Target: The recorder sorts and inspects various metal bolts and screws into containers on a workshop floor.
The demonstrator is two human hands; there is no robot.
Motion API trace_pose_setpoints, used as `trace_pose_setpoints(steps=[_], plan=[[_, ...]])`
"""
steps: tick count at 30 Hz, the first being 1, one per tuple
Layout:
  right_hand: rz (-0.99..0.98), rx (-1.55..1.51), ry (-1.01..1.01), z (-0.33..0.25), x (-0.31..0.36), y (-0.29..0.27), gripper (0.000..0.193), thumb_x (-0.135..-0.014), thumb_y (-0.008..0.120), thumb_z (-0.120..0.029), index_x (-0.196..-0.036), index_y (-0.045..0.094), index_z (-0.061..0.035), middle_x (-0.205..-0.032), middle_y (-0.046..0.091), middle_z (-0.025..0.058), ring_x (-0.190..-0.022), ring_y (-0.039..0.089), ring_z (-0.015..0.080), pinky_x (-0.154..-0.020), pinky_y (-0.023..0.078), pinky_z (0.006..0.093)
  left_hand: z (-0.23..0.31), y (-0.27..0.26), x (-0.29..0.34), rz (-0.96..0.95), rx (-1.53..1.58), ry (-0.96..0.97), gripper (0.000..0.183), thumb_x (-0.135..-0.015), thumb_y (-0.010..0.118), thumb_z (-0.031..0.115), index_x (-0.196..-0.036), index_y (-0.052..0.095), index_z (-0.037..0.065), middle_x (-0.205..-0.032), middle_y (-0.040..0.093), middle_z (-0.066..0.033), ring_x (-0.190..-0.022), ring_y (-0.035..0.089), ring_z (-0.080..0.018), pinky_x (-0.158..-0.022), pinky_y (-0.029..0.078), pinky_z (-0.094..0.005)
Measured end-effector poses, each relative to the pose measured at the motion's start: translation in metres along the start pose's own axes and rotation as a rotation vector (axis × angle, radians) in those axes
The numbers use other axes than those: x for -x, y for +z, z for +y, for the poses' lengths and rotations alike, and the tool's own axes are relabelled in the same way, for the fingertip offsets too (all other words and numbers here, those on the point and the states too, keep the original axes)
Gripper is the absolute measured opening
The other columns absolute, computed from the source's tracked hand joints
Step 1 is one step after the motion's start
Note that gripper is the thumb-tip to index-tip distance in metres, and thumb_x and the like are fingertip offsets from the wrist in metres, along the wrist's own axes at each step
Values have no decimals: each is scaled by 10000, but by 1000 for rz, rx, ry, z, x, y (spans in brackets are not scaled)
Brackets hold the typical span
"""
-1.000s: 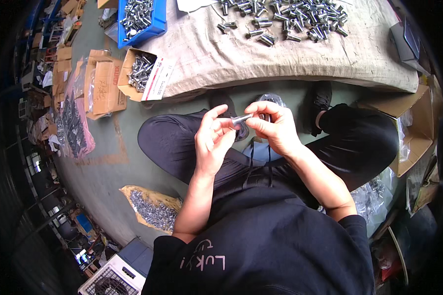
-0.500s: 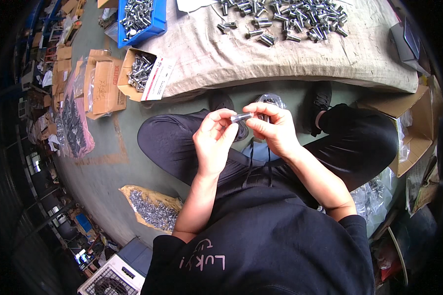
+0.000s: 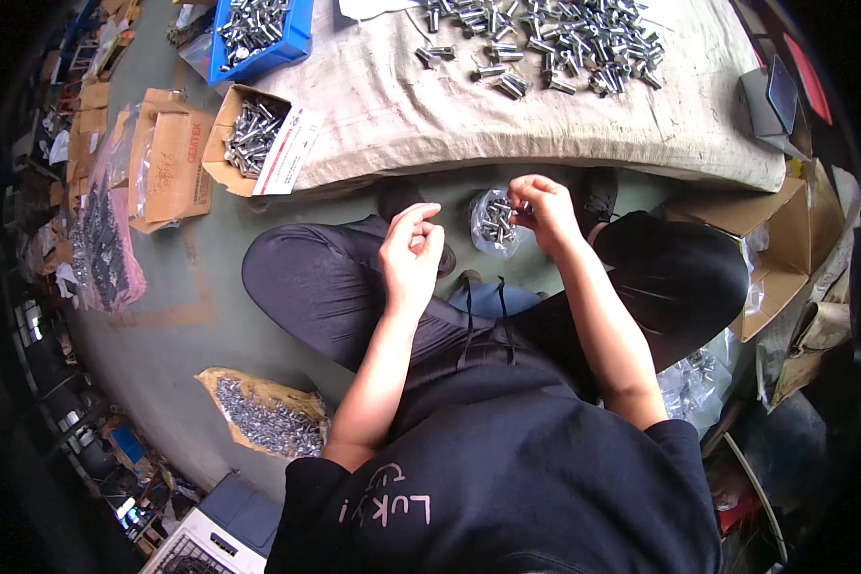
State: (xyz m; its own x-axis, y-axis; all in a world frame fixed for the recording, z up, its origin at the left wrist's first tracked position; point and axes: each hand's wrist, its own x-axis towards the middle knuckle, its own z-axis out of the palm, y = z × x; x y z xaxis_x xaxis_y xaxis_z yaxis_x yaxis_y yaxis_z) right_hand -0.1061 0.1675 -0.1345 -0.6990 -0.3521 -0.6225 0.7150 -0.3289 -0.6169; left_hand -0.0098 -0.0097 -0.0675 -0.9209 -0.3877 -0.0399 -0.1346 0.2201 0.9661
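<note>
My left hand (image 3: 409, 258) is raised over my lap, its fingers loosely bent and apart from the thumb, with nothing seen in it. To the right, my right hand (image 3: 549, 218) pinches a small metal pin (image 3: 524, 208), mostly hidden by the fingertips. Just left of that hand, a clear plastic bag (image 3: 491, 241) of small metal parts stands open on the floor. Ahead, many shiny headed metal pins (image 3: 584, 46) lie in a loose pile on a cloth-covered table (image 3: 430, 129).
A blue bin (image 3: 301, 43) and a cardboard box (image 3: 222, 143), both holding metal parts, stand at the table's left. Another carton (image 3: 180, 177) is farther left. Small parts fill a sack (image 3: 222, 421) at lower left. An open carton (image 3: 770, 258) stands to the right.
My hands have come apart; both held the metal pin between them before. The right hand has moved slightly up, beside the plastic bag, and the left has let go. The whole view has shifted slightly.
</note>
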Motion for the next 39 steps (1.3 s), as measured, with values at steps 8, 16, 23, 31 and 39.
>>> trace_pose_setpoints(steps=[8, 16, 23, 31, 39], plan=[[245, 766, 130, 59, -40, -18, 326, -728, 658, -230, -1002, 631, -55, -811, 643, 85, -692, 598, 143, -585, 476, 285, -49, -9, 13, -24, 114, -323, 223, -801, 577, 48, -1023, 597, 42, -849, 629, -39, -646, 549, -60, -540, 477, -205], [-145, 1082, 26, -20, 11, 8, 364, -769, 598, -218, -1050, 586, 14, -911, 644, 148, -794, 622, 225, -704, 491, 319, -24, -1, -26, 7, 35, -148, 212, -793, 565, 22, -1001, 603, 43, -904, 634, -60, -705, 570, -77, -581, 471, -209], [-302, 1627, -335, -100, 38, 12, 324, -750, 595, -205, -1015, 566, -23, -934, 587, 169, -865, 580, 319, -751, 469, 383, 39, 33, -144, 9, -329, 530, 211, -748, 593, 56, -957, 605, 36, -933, 603, -117, -929, 563, -265, -821, 440, -336], [-502, 1900, -549, -87, 29, 24, 203, -726, 549, -178, -876, 556, -42, -836, 582, 138, -785, 601, 286, -671, 494, 379, 16, 80, -305, -14, -654, 437, 599, -751, 624, 355, -1235, 420, 69, -1307, 293, -274, -1175, 353, -412, -958, 337, -435], [-513, 1988, -515, -104, 30, 27, 215, -680, 555, -105, -887, 559, -45, -832, 587, 119, -770, 599, 263, -635, 498, 359, 23, 136, -297, -102, -708, 590, 515, -674, 644, 449, -1047, 570, 101, -1046, 496, -197, -1000, 453, -342, -865, 375, -439]])
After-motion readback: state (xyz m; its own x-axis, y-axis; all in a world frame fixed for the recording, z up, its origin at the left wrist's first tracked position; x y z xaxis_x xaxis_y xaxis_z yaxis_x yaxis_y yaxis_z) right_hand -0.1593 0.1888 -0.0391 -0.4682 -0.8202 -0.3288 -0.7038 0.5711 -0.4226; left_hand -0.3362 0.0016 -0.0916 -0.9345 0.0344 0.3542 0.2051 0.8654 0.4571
